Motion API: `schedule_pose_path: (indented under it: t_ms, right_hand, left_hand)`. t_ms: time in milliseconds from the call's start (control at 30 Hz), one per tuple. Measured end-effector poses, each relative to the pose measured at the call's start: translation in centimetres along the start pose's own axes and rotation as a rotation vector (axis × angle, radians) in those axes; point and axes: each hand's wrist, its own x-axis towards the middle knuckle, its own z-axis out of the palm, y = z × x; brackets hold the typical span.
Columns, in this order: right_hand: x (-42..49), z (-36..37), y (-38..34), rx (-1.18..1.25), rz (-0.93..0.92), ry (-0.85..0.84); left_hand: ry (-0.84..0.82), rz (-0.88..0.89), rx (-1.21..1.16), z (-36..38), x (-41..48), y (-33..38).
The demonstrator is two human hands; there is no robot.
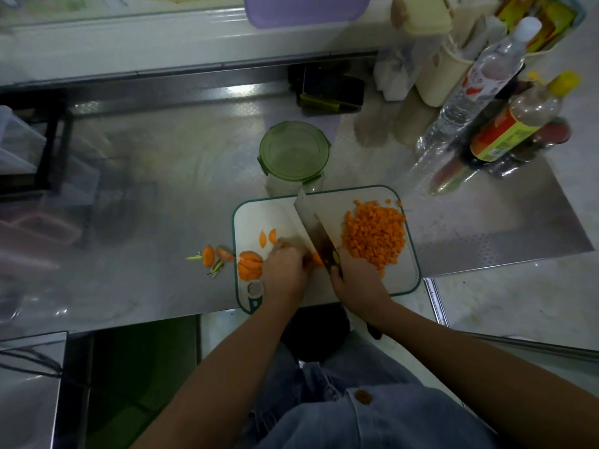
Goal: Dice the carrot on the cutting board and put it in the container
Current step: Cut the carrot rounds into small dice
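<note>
Found left hand point(285, 267) curled on the carrot stub point(316, 259) on the cutting board point(259, 215), right hand point(355, 273) clamped on the cleaver point(312, 218) just beside it, dice point(376, 234) heaped at right, container point(293, 150) lidded behind; judged at risk of nicked fingertips from a rolling stub.

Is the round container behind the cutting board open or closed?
Closed: the green lid sits flat on the container, covering its mouth. Whether its clips are latched, I cannot tell.

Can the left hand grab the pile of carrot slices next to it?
Probably yes: the carrot slices lie right beside the left hand on the cutting board, nothing between them. It would first have to let go of the carrot piece it steadies by the cleaver.
</note>
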Motion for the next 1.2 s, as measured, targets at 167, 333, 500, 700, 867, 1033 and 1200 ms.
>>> schedule_pose_path:
  t_ms: [167, 333, 500, 700, 867, 1033, 1200]
  right_hand:
    - [-0.2, 0.8, -0.3, -0.003, 0.031, -0.069]
    - [0.3, 1.8, -0.5, 0.004, 0.073, -0.071]
    - [1.2, 2.2, -0.5, 0.069, 0.052, -0.004]
    - [1.1, 1.1, 0.9, 0.091, 0.071, 0.079]
    - [-0.1, 0.5, 1.3, 0.181, 0.020, 0.079]
    - [-0.7, 2.2, 0.5, 0.232, 0.007, -0.016]
    - [-0.8, 1.6, 2.6, 0.238, 0.098, 0.036]
  left_hand:
    - [-0.008, -0.018, -0.015, -0.1, -0.1, 0.2]
    - [0.001, -0.030, -0.035, 0.4, 0.2, 0.0]
    - [-0.010, -0.039, -0.019, 0.4, 0.3, 0.0]
    - [-0.007, 0.024, -0.024, -0.1, 0.1, -0.1]
    - [0.058, 0.029, -0.059, -0.6, -0.3, -0.5]
    - [0.101, 0.008, -0.028, -1.0, -0.9, -1.0]
    - [0.065, 0.005, -0.003, -1.4, -1.2, -1.2]
